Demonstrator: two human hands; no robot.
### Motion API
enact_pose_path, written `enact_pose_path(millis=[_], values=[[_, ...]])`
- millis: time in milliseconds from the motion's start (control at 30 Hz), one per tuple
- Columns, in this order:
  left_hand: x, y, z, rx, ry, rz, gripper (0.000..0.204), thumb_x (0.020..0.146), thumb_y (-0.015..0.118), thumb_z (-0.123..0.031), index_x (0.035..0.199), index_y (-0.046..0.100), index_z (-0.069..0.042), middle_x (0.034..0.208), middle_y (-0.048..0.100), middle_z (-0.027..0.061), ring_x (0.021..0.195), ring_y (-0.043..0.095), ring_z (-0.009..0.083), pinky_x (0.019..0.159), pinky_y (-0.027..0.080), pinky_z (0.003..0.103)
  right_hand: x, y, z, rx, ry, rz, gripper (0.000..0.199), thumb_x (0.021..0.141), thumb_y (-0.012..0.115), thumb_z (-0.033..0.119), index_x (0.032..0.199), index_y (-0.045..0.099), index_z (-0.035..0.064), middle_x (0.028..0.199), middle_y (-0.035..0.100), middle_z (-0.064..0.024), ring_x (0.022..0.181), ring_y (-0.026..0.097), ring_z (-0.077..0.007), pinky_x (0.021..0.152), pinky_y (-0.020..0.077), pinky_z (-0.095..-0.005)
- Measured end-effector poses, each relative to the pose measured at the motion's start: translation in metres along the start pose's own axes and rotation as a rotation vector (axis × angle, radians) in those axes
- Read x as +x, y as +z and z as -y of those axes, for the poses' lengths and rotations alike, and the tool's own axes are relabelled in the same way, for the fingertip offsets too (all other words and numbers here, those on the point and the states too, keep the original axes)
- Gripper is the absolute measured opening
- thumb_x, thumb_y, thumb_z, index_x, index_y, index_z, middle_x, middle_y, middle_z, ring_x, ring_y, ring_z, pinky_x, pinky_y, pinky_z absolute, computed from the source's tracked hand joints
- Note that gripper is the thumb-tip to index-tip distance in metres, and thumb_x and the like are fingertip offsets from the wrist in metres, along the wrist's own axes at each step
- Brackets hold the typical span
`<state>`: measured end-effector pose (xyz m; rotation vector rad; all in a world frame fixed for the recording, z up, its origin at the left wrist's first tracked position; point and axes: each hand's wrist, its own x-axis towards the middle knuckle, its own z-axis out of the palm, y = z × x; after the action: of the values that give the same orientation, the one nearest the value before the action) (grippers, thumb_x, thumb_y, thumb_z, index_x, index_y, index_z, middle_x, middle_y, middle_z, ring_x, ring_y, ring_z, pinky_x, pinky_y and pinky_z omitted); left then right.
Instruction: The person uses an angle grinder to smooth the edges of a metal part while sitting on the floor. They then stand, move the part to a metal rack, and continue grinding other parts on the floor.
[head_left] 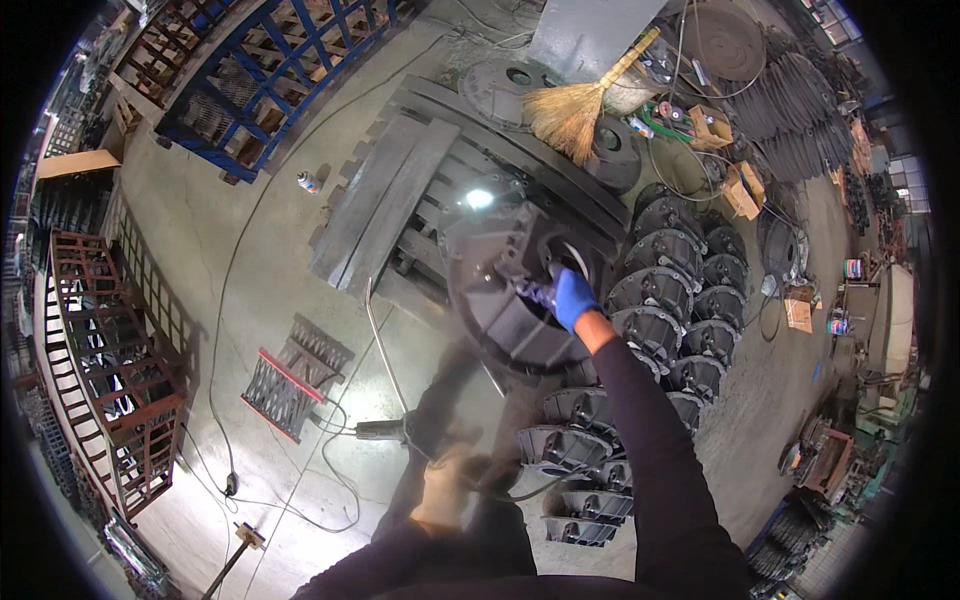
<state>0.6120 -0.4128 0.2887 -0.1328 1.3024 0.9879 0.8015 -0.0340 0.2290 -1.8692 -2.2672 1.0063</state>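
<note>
My right hand [573, 297], in a blue glove, grips the hub of a large round black cast metal part [510, 300] that stands tilted on its edge. My left hand [443, 490], in a tan glove and blurred, is lower down at my side. It seems closed around a dark tool with a cable [400, 432], but the blur hides the grip. Several similar black round castings [660, 300] lie in rows on the floor to the right of the tilted part.
A grey wooden pallet [400, 190] lies behind the part, with a straw broom [575, 110] above it. Blue metal racks [270, 70] and rusty cages [110, 360] stand at left. A small red-edged grid [295, 375] and cables lie on the concrete floor.
</note>
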Motion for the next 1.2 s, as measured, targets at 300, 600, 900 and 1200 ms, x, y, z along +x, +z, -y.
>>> enact_pose_path(millis=[300,600,900,1200], values=[[0.005,0.054,-0.079,-0.17,-0.282,-0.179,0.046,0.109,0.051,-0.019,0.153,0.046,-0.006,0.154,0.05,0.0172,0.086,0.066,0.019,0.069,0.059,0.033,0.138,0.08,0.049,-0.208,0.157,0.058,0.071,0.082,0.079,0.063,0.122,0.069,0.0046,0.115,0.073,-0.026,0.112,0.068,-0.0452,0.1,0.0546,-0.049],[0.072,0.021,-0.077,0.721,0.188,0.287,0.058,0.102,0.049,-0.001,0.159,0.036,-0.005,0.15,0.045,0.0114,0.072,0.044,0.0088,0.067,0.043,0.025,0.097,0.112,0.013,0.025,0.086,-0.189,0.049,0.081,0.085,0.038,0.117,0.073,0.0069,0.104,0.075,-0.0232,0.096,0.072,-0.0419,0.084,0.0566,-0.0499],[0.018,0.099,-0.146,0.33,-0.052,0.56,0.068,0.086,0.059,0.012,0.151,0.046,-0.005,0.114,0.068,0.0106,0.092,0.064,0.0177,0.082,0.057,0.036,-0.257,0.084,0.012,2.17,0.67,-0.62,0.031,0.099,0.065,0.002,0.13,0.065,-0.0023,0.132,0.065,-0.0138,0.122,0.063,-0.0264,0.106,0.054,-0.0383],[-0.054,0.11,-0.039,0.483,-0.612,1.131,0.03,0.102,0.06,-0.009,0.13,0.062,0.002,0.125,0.069,0.008,0.108,0.068,0.0153,0.088,0.058,0.034,-0.581,0.182,0.06,1.625,0.807,-1.27,0.031,0.102,0.064,0.004,0.132,0.064,-0.002,0.116,0.074,-0.0134,0.102,0.071,-0.0198,0.092,0.0588,-0.0328]])
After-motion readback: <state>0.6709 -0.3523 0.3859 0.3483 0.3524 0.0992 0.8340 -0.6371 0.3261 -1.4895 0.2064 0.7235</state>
